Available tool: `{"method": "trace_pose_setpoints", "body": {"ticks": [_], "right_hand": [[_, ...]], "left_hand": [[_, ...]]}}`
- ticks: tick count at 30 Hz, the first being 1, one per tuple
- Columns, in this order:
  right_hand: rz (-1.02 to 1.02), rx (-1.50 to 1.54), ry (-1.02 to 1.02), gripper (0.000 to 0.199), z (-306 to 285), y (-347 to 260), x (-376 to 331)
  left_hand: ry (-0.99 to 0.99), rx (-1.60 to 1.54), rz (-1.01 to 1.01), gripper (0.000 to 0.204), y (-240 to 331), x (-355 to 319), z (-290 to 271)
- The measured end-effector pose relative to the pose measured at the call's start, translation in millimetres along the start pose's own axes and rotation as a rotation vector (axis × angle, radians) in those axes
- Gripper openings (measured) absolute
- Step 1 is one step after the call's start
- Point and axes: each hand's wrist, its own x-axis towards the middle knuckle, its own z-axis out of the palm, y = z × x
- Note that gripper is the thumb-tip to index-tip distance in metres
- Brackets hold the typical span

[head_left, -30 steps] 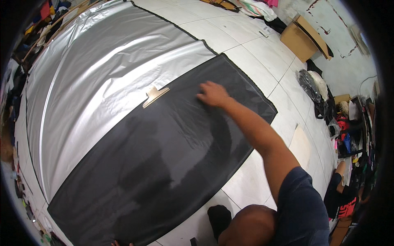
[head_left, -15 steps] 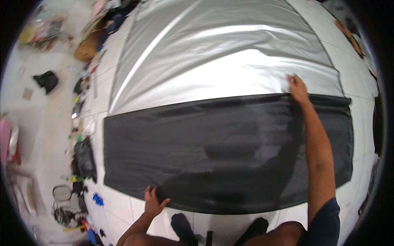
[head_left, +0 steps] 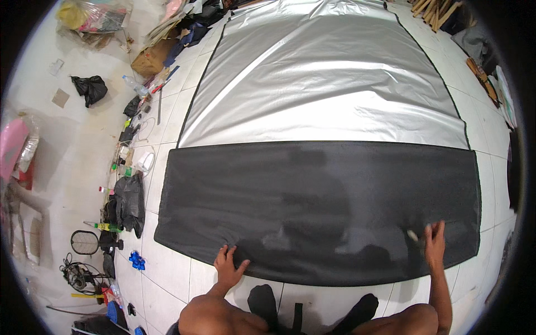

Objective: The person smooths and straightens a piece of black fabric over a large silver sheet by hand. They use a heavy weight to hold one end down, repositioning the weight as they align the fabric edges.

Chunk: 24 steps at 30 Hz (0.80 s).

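The black fabric panel (head_left: pixel 318 209) lies flat on the white tiled floor (head_left: pixel 84 151), filling the lower middle of the view, and it meets the large silver sheet (head_left: pixel 329 84) along a straight line at about 12 o'clock from the hands. The left hand (head_left: pixel 228 267) is open, with its fingers spread and pressed on the near edge of the panel at about 7 o'clock. The right hand (head_left: pixel 434 245) is also flat on the panel at about 4 o'clock, and a small pale object (head_left: pixel 412 235) lies just beside its fingers; whether the fingers pinch it I cannot tell. I judge that 2 things could go wrong: if 1 hand pushes more than the other, the thin cloth may wrinkle or slide out of line with the silver sheet, and the feet in dark socks (head_left: pixel 262 301) near the edge could catch it. Among the clutter at 9 to 11 o'clock are a brown cardboard box (head_left: pixel 149 60), a black plastic bag (head_left: pixel 89 87), a yellow bag (head_left: pixel 75 14) and a clear bottle (head_left: pixel 135 86).
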Motion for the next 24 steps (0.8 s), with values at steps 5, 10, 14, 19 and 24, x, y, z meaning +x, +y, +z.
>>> {"method": "trace_pose_setpoints", "body": {"ticks": [5,10,14,19,24], "right_hand": [[0.884,0.135,-0.205,0.059,-46.4,139.7,-167.5],[0.854,0.554,-0.495,0.055,-138.8,-50.0,-242.3],[0.636,0.628,-0.410,0.054,-180.6,-194.5,-214.7],[1.100,0.923,0.011,0.049,-44.6,73.4,-253.7],[0.990,1.025,0.291,0.043,0.6,91.2,-200.3]], "left_hand": [[0.342,-0.296,-0.554,0.066,-20.0,2.7,7.6],[0.050,-1.261,-1.082,0.064,-103.9,-17.3,21.8],[0.136,-1.662,-1.069,0.041,-124.7,-26.0,17.6],[0.005,-1.845,-0.901,0.039,-157.9,-7.9,36.1],[0.147,-2.001,-0.704,0.044,-139.0,-11.3,31.6]]}}
